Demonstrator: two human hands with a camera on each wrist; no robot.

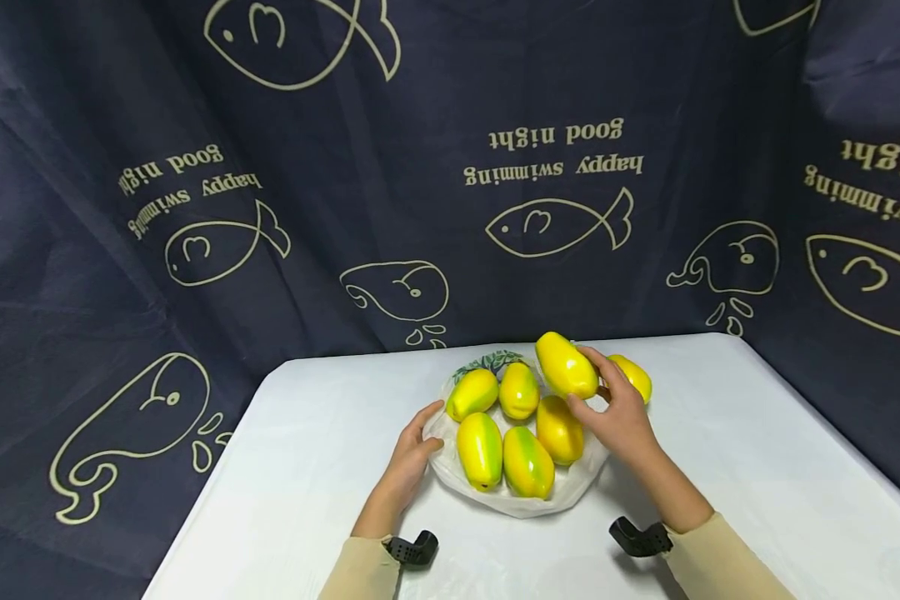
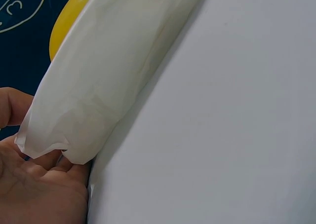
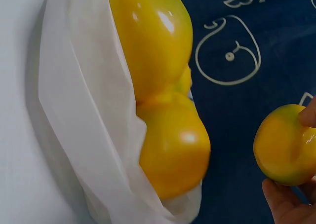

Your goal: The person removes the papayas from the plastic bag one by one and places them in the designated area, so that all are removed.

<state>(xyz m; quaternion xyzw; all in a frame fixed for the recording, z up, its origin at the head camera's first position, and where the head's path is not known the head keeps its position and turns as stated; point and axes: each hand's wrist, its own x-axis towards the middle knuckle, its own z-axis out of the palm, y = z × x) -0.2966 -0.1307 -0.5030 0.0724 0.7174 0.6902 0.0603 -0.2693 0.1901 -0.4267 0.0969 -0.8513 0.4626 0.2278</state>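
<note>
My right hand [image 1: 621, 417] grips a yellow mango [image 1: 566, 365] between thumb and fingers, raised over the back right of a white plastic bag [image 1: 521, 504]. The bag lies with its mouth spread open, and several yellow-green mangoes [image 1: 481, 450] sit inside it. On the bag's left side, my left hand [image 1: 408, 458] holds its edge, fingers and thumb at the rim. The left wrist view shows the bag's white wall [image 2: 108, 71] folding down over the fingers. In the right wrist view the held mango [image 3: 284, 145] is apart from those in the bag.
Another yellow mango [image 1: 632, 379] lies on the white table [image 1: 307, 467] just right of the bag, partly hidden behind the right hand. A dark blue cloth [image 1: 405, 217] with fish drawings hangs behind the table and along both sides.
</note>
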